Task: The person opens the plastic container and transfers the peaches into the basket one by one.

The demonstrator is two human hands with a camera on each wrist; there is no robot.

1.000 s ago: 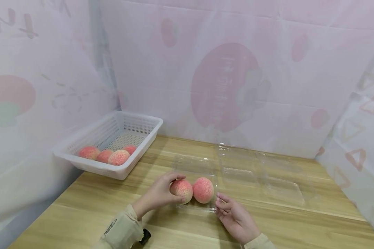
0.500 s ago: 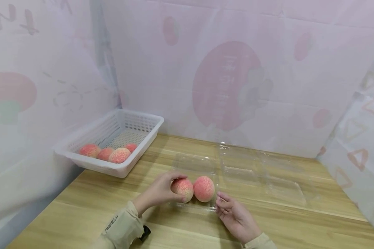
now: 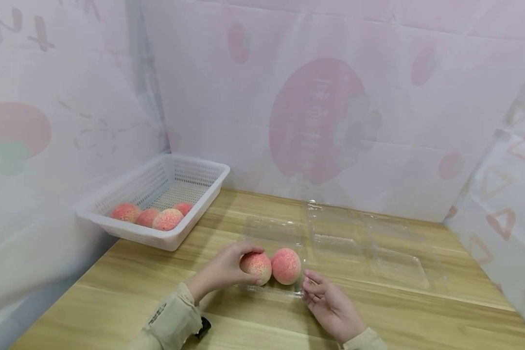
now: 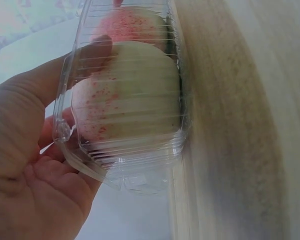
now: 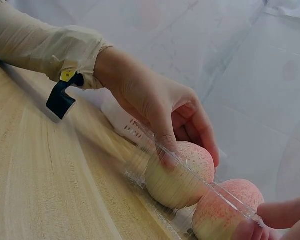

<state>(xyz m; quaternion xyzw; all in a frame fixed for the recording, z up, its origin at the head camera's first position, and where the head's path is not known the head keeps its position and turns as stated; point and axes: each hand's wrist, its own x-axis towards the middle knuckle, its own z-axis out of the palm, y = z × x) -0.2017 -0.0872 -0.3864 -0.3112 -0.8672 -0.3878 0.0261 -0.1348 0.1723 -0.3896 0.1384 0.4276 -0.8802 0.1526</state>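
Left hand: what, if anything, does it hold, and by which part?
The left hand grips the left peach over its top and side, inside the clear tray.

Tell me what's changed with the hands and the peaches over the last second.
Nothing visibly changed. The left hand still grips the left peach in the clear tray, the right hand still rests at the tray's near right corner beside the right peach, and the basket still holds its peaches.
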